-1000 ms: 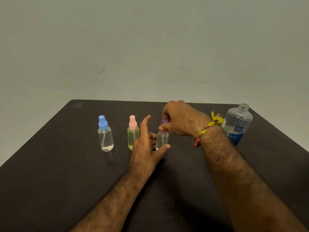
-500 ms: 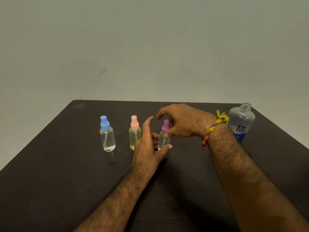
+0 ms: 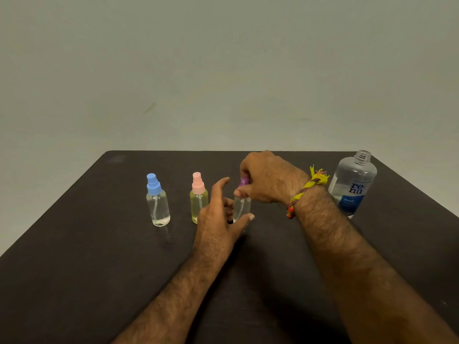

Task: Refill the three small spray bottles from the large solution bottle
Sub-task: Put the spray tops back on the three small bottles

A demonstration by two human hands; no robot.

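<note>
Three small clear spray bottles stand in a row on the dark table (image 3: 74, 244). The blue-capped bottle (image 3: 158, 203) is at the left, the pink-capped bottle (image 3: 198, 198) holding yellowish liquid in the middle, and the purple-capped bottle (image 3: 242, 207) at the right. My left hand (image 3: 221, 214) holds the purple-capped bottle's body low down between thumb and fingers, index finger raised. From above, my right hand (image 3: 265, 178) grips its purple cap (image 3: 244, 181), mostly hiding it. The large solution bottle (image 3: 352, 186), uncapped, stands at the far right.
A plain pale wall rises behind the table's far edge. A yellow thread band with red beads (image 3: 308, 188) circles my right wrist, close to the large bottle. The table's left edge runs diagonally toward me.
Half a second ago my right hand's fingers were spread loose around the purple cap; now they are closed on it again. My left hand has kept its hold on the bottle.
</note>
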